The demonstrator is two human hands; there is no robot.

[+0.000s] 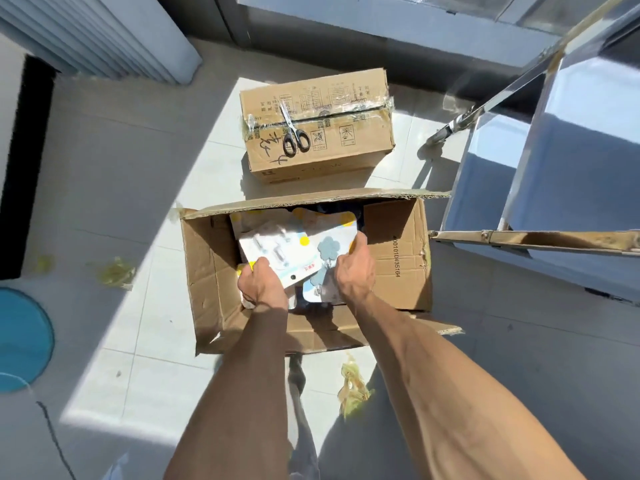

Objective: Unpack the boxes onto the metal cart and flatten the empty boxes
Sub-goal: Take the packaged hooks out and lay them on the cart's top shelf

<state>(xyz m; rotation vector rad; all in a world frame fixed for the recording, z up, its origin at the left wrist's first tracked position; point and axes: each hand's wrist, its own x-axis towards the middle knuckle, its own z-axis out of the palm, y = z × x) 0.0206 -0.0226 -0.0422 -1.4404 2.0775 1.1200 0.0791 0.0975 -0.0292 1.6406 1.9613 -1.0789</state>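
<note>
Presently: open box (pixel 398 258) on floor tiles (pixel 145 271), flaps up, beside metal cart (pixel 540 188). Inside, carded packs (pixel 294 247); left hand (pixel 261 284) and right hand (pixel 356 271) each curl fingers round a pack's edge. Behind, taped box (pixel 332 133) carrying scissors (pixel 292 131). Tape scraps (pixel 353 386) on tiles.

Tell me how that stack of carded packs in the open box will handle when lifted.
Packs: thin flat cards, so probably light and a bit bendy. They look glossy and fanned, so they may slide apart; both the left hand and right hand grip them.
</note>
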